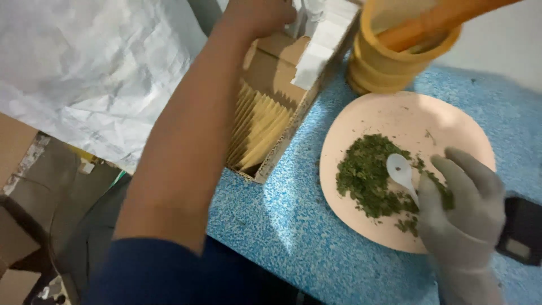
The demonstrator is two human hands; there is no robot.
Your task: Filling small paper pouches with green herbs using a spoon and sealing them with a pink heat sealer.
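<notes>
your right hand [460, 212], gloved in grey, has its fingers closed on a small white spoon [400, 169] resting on the heap of chopped green leaves [370, 175] on the pink plate [395, 113], at 3 o'clock on the blue worktop [293, 226]. your left hand [254, 14] reaches to 12 o'clock into the cardboard box [271, 68] of paper sachets [257, 130]; whether its fingers grip 1 cannot be told. this looks like a scooping stage; a steady, level spoon matters.
</notes>
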